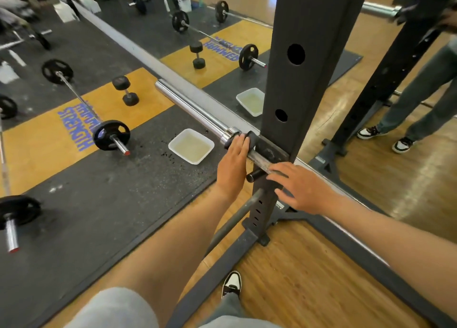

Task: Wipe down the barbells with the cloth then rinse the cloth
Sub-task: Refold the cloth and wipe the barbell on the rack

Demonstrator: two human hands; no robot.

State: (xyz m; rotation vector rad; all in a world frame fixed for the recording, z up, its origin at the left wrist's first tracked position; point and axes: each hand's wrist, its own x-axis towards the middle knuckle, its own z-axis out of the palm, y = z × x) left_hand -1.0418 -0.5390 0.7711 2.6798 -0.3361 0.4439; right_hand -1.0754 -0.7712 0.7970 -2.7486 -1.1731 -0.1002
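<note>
The wiping step is in hand. At mid-frame the left hand [233, 154] presses a dark cloth [252, 138] against the barbell [195, 106] where its chrome sleeve meets the rack post [299, 80], fingers lying fairly straight over the bar. The right hand [300, 186] rests flat and spread on the bar shaft just right of the post. The next move likely calls for dragging the cloth along the sleeve toward the upper left. The white tray of water [191, 146] on the mat below would serve for rinsing.
</note>
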